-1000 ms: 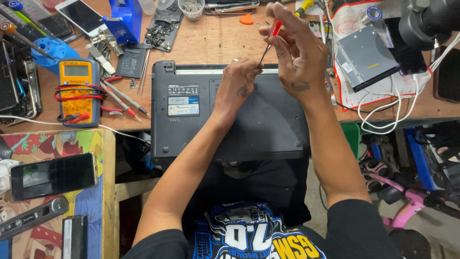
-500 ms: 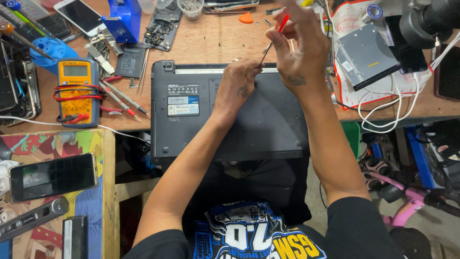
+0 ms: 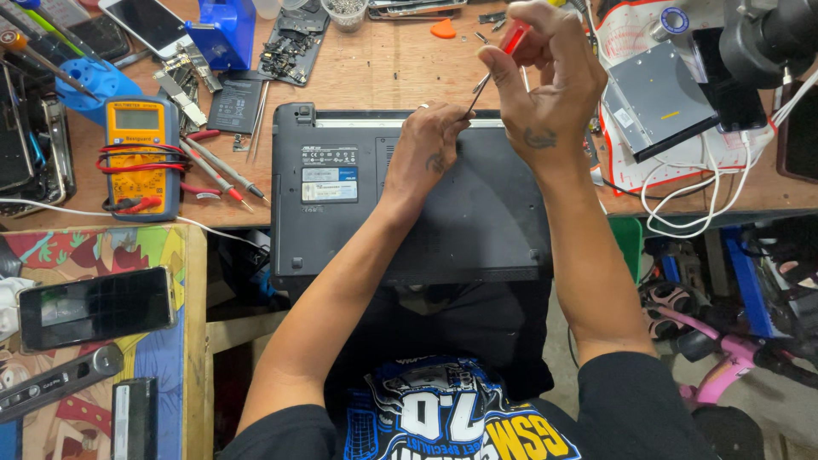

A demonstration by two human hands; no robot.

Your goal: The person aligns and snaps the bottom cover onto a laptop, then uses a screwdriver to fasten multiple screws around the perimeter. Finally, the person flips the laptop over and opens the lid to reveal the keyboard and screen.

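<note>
A black laptop (image 3: 477, 221) lies bottom-up on the wooden bench, half over the front edge. My right hand (image 3: 545, 94) grips a red-handled screwdriver (image 3: 514, 38), whose thin shaft slants down to the laptop's far edge. My left hand (image 3: 430, 145) rests on the laptop base by that edge, its fingertips pinched together at the screwdriver tip. What the fingertips pinch is too small to make out.
A yellow multimeter (image 3: 141, 158) with red and black probes lies left of the laptop. Circuit boards, tweezers, phones and a blue holder (image 3: 223, 32) crowd the back left. A grey optical drive (image 3: 656, 98) and white cables sit right. A painted side table (image 3: 111, 255) holds a phone.
My right hand has shifted slightly right and up with the screwdriver. My left hand stays at the laptop's far edge.
</note>
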